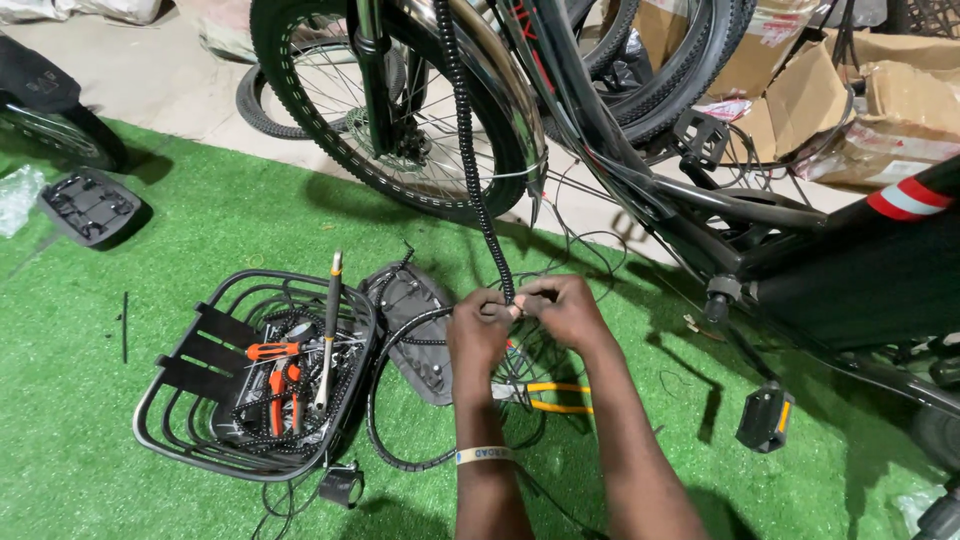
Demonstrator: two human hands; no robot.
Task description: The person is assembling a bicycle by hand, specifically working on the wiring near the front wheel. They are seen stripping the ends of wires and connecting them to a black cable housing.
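Both hands meet at the lower end of a black spiral-wrapped cable (pixel 470 150) that hangs down from the bicycle frame (pixel 640 170). Left hand (pixel 478 330) and right hand (pixel 562 310) are close together, fingertips pinched on the cable end; a pale wristband (pixel 484 455) sits on the left forearm.

Loose thin wires (pixel 580 240) trail between wheel and hands and crowd the spot. Yellow-handled cutters (pixel 560 396) lie on the turf just under the hands, partly hidden by them. A flat black plate (pixel 415 330) lies just left.

Further left: a black wire basket (pixel 190 420) holding orange-handled pliers (pixel 278 385), a long metal tool (pixel 328 330) and coiled cable.

Front wheel (pixel 330 130) stands above. A pedal (pixel 765 415) hangs at right; a loose pedal (pixel 88 205) lies far left.

Surface: green artificial turf (pixel 200 220) over a concrete floor (pixel 150 80). Cardboard boxes (pixel 880 110) are stacked behind the bicycle.
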